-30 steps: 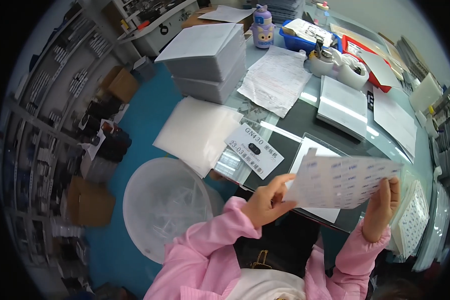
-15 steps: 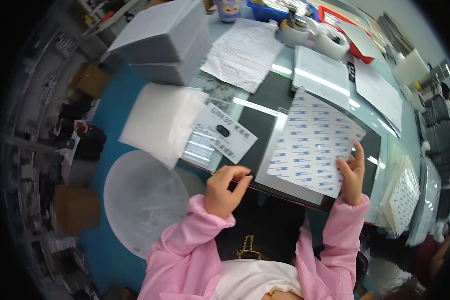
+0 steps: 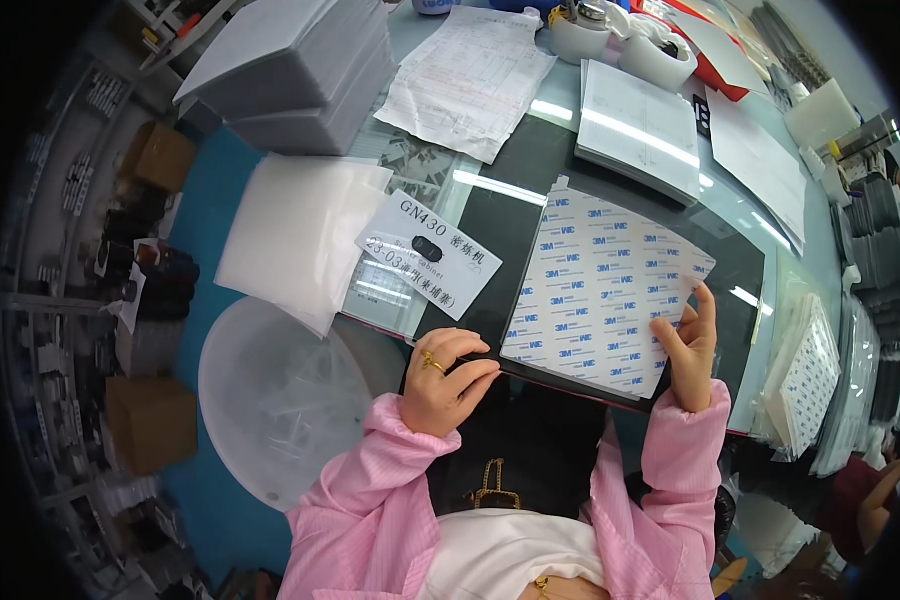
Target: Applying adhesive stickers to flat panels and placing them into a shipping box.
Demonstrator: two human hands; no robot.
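A white sheet of adhesive backing paper [image 3: 595, 290] printed with rows of small blue marks lies on the dark mat near the table's front edge. My right hand [image 3: 690, 345] grips its right edge, thumb on top and fingers around the side near the corner. Just left of the sheet's lower left corner, my left hand [image 3: 447, 383] hovers at the table edge. Its fingers are loosely curled, with a gap between thumb and fingers and nothing visible in them. A white printed card [image 3: 460, 275] with a dark oval piece on it lies beyond that hand.
A stack of translucent white sheets [image 3: 290, 230] lies left, before a tall grey stack [image 3: 300, 80]. Below stands a translucent bin [image 3: 280, 410] holding clear scraps. Beyond are a creased paper [image 3: 465, 85], a pile of white sheets [image 3: 638, 125] and white pots [image 3: 660, 65]. Bagged sheets [image 3: 802, 385] lie right.
The sheet has shifted left over the pale grey plate that showed along its left and lower edges, now covered. My right hand has moved with it. The whole view has shifted slightly.
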